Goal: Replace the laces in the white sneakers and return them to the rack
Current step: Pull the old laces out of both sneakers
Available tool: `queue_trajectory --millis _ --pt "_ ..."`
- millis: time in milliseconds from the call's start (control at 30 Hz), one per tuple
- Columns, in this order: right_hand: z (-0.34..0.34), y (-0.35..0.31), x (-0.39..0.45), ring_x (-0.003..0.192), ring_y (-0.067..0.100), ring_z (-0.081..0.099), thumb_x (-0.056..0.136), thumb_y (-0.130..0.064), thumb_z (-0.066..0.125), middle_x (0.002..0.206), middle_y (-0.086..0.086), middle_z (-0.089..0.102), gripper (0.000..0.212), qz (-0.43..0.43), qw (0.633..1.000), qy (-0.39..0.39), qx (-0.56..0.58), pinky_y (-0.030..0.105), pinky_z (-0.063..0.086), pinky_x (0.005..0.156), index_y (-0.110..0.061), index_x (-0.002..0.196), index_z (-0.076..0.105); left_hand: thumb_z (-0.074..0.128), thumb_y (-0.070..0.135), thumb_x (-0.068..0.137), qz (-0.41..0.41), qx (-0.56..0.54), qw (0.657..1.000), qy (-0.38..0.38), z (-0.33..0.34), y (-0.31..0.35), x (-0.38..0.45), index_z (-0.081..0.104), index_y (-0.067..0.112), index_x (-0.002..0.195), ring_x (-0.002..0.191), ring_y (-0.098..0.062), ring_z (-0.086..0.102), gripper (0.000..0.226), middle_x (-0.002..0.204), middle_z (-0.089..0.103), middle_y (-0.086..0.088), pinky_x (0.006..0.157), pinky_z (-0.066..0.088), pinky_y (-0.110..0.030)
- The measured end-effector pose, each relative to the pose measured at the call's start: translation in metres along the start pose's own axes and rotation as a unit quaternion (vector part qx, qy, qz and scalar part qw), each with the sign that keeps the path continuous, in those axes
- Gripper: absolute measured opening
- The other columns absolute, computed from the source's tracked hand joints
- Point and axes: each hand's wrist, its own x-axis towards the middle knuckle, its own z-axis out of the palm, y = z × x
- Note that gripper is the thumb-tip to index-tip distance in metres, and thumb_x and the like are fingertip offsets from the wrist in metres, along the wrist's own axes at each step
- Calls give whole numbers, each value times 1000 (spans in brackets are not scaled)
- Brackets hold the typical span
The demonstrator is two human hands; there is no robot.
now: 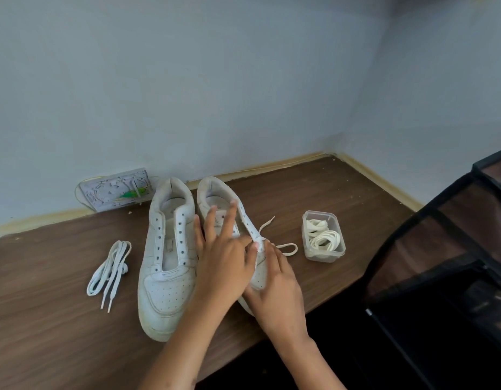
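White leather sneakers sit side by side on the wooden table (328,209). I have the right sneaker (229,209) under both hands so it cannot slide: my left hand (224,263) lies flat with fingers spread, my right hand (277,291) pinches the lace (285,247) at a low eyelet. The left sneaker (167,249) stands unlaced, pulled laces (110,273) beside it, fresh ones in the plastic tub (323,236)

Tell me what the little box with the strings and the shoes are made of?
The small box looks like clear plastic: you can see the cream laces through its walls. The sneakers look like smooth white leather or a fake kind, with punched toe holes.
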Motion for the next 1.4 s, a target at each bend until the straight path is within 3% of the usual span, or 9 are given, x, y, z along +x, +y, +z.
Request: queue_trajectory --millis 167,333,433,600,700,900,1067,1233,1400 --pt "-1 -2 -1 141 13 33 77 -79 39 153 2 37 98 12 1000 1 6 29 37 111 -15 151 30 78 33 79 7 -59 998 22 -10 -6 4 76 36 74 144 -31 19 7 149 46 5 118 -9 -51" --pt "-2 -2 -1 142 11 29 81 -76 42 154 -2 34 92 13 1000 7 2 26 34 110 -18 152 28 63 40 75 23 -194 970 146 -48 -25 12 73 27 67 130 -28 36 18 135 56 8 113 19 -34" --pt "-3 -3 -1 143 9 26 81 -77 41 155 -4 32 92 17 1000 4 3 28 34 112 -21 152 25 62 35 70 8 -131 969 210 -63 -51 13 68 21 61 118 -28 41 18 124 61 2 103 30 -39" --pt "-4 -3 -1 143 9 26 83 -75 45 155 -4 32 90 19 1000 4 2 27 33 112 -21 152 25 55 46 77 -42 -60 985 153 -52 -62 7 73 26 79 119 -31 39 27 128 59 4 102 29 -48" --pt "-2 -5 -1 142 11 29 80 -78 39 153 -2 35 93 20 1000 8 0 28 36 111 -19 151 28 57 46 83 25 -47 990 130 -47 -45 11 76 29 91 119 -31 42 27 129 60 5 102 30 -46" --pt "-3 -2 -1 142 12 29 79 -76 43 154 0 34 95 10 1000 -9 -6 26 35 111 -17 152 26 69 34 85 5 51 998 34 -9 -4 0 76 27 81 127 -31 36 10 137 56 -2 110 18 -51" --pt "-1 -3 0 142 11 28 79 -78 39 154 -1 34 96 16 1000 -2 -4 25 34 111 -18 152 27 78 11 75 35 28 991 128 -21 -8 4 71 23 80 126 -28 40 15 132 59 0 113 22 -54" --pt "-3 -3 0 140 11 31 82 -75 43 152 -4 35 89 22 1000 1 -17 27 37 109 -19 150 29 61 10 94 -68 23 941 331 -52 -49 9 69 15 91 110 -31 44 9 119 63 -6 93 33 -48" --pt "-3 -4 0 140 10 30 84 -74 43 152 -6 33 86 24 999 -5 -22 26 36 109 -22 151 27 56 25 98 -99 -11 955 278 -52 -64 8 68 16 105 114 -32 41 16 129 57 -6 94 34 -51"
